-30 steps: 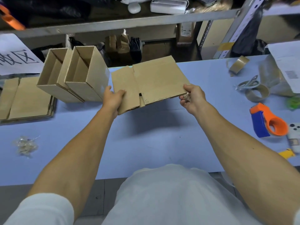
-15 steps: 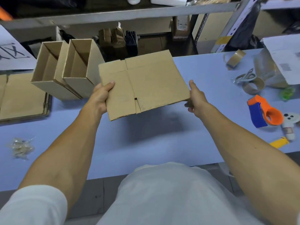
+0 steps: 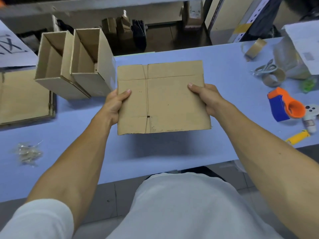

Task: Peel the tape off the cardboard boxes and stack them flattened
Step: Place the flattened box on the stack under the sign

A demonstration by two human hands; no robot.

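Note:
I hold a flattened brown cardboard box level above the blue table, its broad face toward me. My left hand grips its left edge, thumb on top. My right hand grips the right edge the same way. Two open boxes stand side by side at the back left, openings up. A stack of flattened boxes lies at the far left. A wad of peeled tape sits near the front left.
On the right lie an orange and blue tape dispenser, tape rolls, scissors, a yellow cutter and a paper-covered package. A shelf unit with dark items stands behind the table.
The flattened box has swung from tilted and edge-on to square and facing me, and come nearer. Both hands shifted from its lower corners to grips on its side edges.

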